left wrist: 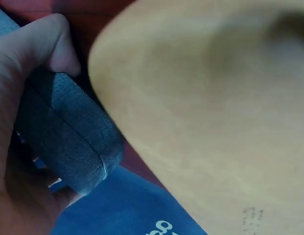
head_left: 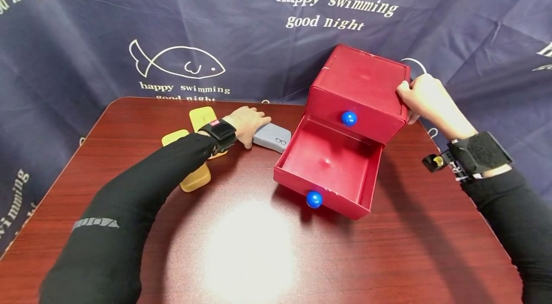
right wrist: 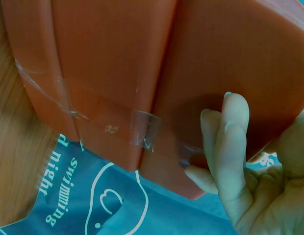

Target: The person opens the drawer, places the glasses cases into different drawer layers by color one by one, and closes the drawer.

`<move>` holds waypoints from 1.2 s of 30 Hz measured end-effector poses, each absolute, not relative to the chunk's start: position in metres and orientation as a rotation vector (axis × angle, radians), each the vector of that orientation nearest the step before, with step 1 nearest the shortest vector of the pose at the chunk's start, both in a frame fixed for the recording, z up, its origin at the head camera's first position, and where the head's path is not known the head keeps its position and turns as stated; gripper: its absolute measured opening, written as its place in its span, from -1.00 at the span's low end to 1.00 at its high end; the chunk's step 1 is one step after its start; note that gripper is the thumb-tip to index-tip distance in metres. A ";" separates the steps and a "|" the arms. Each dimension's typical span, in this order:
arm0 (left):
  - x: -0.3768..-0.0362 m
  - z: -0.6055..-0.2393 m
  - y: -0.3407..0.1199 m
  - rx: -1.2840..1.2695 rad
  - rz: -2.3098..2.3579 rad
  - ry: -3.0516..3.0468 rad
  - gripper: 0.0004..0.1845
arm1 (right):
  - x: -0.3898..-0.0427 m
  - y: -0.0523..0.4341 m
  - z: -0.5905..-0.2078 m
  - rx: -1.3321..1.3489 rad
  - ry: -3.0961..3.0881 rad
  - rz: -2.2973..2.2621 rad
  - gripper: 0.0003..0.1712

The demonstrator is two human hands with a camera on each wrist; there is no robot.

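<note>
Gripping the grey glasses case [head_left: 271, 136], the left hand [head_left: 247, 123] curls around its end; the case's long axis points toward four o'clock, at the open drawer [head_left: 328, 167]. The right hand [head_left: 424, 99] clasps the red box [head_left: 361, 90] on the worktop [head_left: 241, 246].

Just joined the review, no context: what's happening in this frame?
A person works at a reddish table with both bare hands. The left hand grips a grey glasses case, its fingers curled over the case edge, next to three yellow cases. The right hand holds the back corner of a red two-drawer box. The lower drawer is pulled open and looks empty; the upper drawer is closed. Each has a blue knob.
</note>
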State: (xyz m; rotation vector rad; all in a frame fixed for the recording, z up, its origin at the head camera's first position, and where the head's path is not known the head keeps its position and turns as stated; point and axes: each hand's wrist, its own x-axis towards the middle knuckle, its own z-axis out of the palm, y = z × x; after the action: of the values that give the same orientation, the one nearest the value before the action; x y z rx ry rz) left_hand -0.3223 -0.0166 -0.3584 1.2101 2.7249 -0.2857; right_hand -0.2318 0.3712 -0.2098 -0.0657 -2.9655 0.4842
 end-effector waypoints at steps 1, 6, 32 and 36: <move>-0.322 -0.359 -0.017 1.209 -0.292 2.727 -0.10 | -0.232 0.371 -0.210 -0.067 -2.964 0.483 -0.42; -0.318 -0.355 -0.019 1.207 -0.325 2.740 -0.13 | -0.232 0.371 -0.210 -0.065 -2.967 0.488 -0.40; -0.276 -0.328 -0.027 1.214 -0.479 2.806 -0.53 | -0.233 0.374 -0.211 -0.065 -2.975 0.513 -0.39; -0.268 -0.322 -0.027 1.217 -0.551 2.803 -0.54 | -0.233 0.374 -0.211 -0.067 -2.978 0.510 -0.39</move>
State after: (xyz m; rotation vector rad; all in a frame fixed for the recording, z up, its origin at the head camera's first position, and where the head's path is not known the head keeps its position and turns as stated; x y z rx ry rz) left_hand -0.2681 -0.0275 -0.3225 1.2170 2.8026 -0.5508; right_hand -0.2334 0.3738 -0.2107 -0.0666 -2.9776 0.5097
